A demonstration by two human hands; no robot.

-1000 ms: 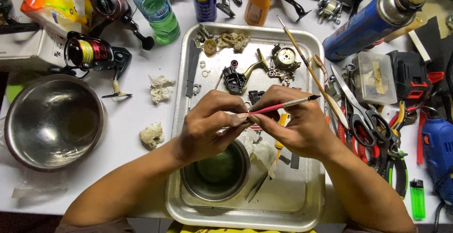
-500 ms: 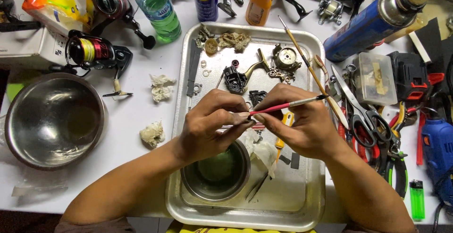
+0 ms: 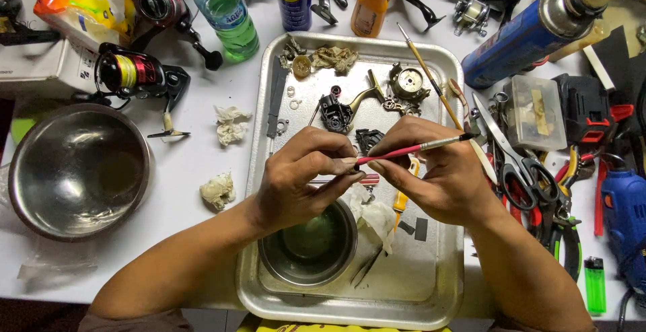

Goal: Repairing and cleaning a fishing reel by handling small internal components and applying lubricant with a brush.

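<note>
1. The small paintbrush [image 3: 404,150] with a red handle lies almost level above the metal tray [image 3: 444,291]; its long axis runs from lower left to upper right, the red end toward the left hand [image 3: 303,177] and the dark bristle tip up and to the right, past a silver ferrule
2. The right hand [image 3: 437,174] is closed around the brush, fingers curled under the middle of the handle and the thumb on top
3. The left hand is curled nearly shut, thumb and forefinger pinched together right at the red end of the brush; whatever small part sits between them is hidden
4. Both hands hover over the middle of the tray, just above a small steel bowl [image 3: 309,244] holding greenish liquid and a crumpled white tissue [image 3: 373,214] beside it
5. Loose fishing-reel parts [image 3: 336,110] lie at the far end of the tray, well apart from the brush tip
6. The tray sits on a white counter [image 3: 202,150], crowded with things: a large steel bowl [image 3: 77,170] on the left, a fishing reel [image 3: 134,76] and a green-tinted bottle [image 3: 225,16] behind it, scissors [image 3: 515,160], a blue gas canister [image 3: 525,36] and a green lighter [image 3: 594,285] on the right
7. Nothing of the room beyond the counter shows
</note>
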